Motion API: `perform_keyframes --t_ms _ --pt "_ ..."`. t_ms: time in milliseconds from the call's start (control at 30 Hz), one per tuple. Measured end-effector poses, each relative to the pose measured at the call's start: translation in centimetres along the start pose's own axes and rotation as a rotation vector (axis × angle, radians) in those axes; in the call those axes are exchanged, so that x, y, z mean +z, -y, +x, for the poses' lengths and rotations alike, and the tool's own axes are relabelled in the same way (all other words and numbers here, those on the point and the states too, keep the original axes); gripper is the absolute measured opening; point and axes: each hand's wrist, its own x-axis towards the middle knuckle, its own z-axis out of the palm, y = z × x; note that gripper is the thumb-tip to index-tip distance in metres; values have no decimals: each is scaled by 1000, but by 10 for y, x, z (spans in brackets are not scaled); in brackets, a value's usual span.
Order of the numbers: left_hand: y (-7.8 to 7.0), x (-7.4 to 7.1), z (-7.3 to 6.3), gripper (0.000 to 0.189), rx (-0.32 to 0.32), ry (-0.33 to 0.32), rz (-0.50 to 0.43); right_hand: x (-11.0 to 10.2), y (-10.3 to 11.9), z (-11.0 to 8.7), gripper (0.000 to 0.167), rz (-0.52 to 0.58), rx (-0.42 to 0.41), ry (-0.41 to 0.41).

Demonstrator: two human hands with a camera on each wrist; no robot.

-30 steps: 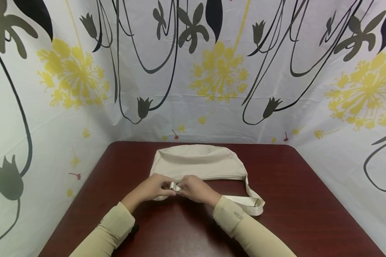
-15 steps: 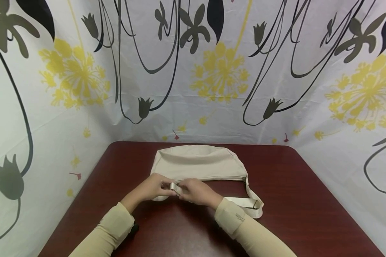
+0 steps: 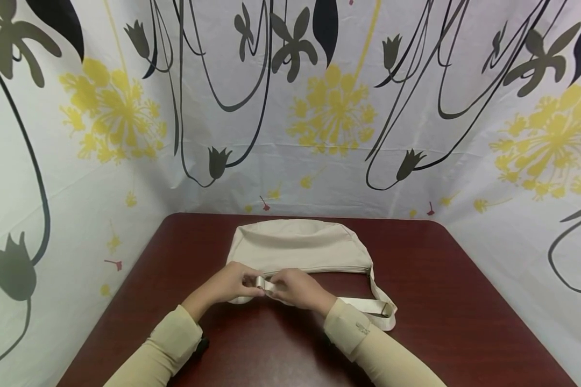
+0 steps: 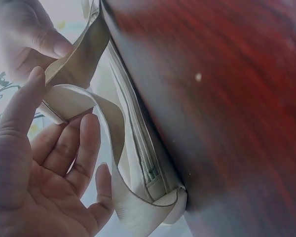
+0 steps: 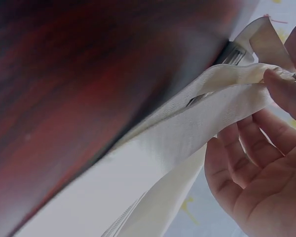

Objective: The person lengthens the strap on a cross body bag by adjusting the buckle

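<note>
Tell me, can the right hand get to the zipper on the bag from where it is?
Probably yes. The right hand pinches the strap just in front of the bag, and the zipper runs along the bag's near edge right behind its fingers. Nothing lies between them, though it would have to let go first.

Left hand (image 3: 229, 283) and right hand (image 3: 296, 286) pinch the beige bag's (image 3: 297, 245) strap (image 3: 265, 283).
</note>
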Motion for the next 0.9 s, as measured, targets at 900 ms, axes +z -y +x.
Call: perform_keyframes --t_ms 900 --pt "3 -2 -1 15 36 -38 52 2 2 -4 14 -129 74 -19"
